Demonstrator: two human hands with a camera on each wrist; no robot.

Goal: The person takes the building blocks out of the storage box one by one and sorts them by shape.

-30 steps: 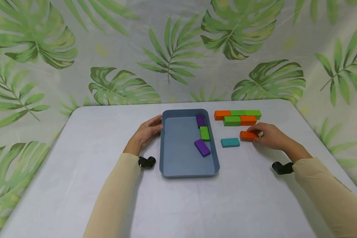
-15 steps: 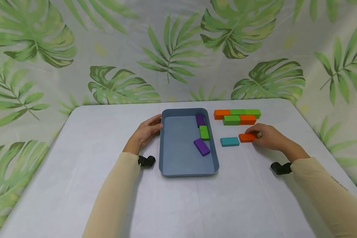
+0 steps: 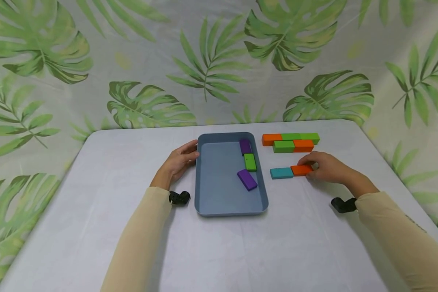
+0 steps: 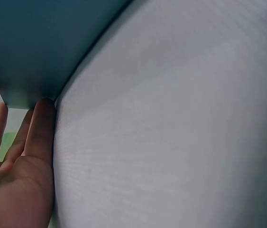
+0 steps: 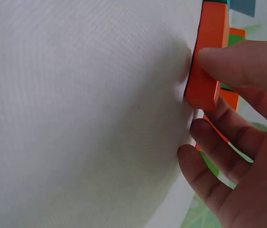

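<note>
My right hand (image 3: 326, 167) pinches an orange block (image 3: 300, 170) between thumb and fingers, flat on the white table. Its left end meets the end of a teal block (image 3: 281, 173), so the two form a short row. In the right wrist view the thumb (image 5: 228, 61) presses the orange block's near side, while other fingers spread beside it. My left hand (image 3: 179, 162) rests with relaxed fingers against the outer left wall of a blue-grey tray (image 3: 200, 202). Inside the tray's right side lie a purple block (image 3: 245, 147), a green block (image 3: 250, 162) and a slanted purple block (image 3: 247, 180).
Behind the right hand stand two touching rows of blocks. The back row has an orange block (image 3: 271, 140) and two green ones; the front row has a green block (image 3: 283, 146) and an orange one (image 3: 303, 146). A leaf-patterned cloth (image 3: 211, 105) hangs behind the table (image 3: 219, 251).
My right hand has slid the orange block left and slightly nearer until it meets the teal block. The left hand stays at the tray's wall.
</note>
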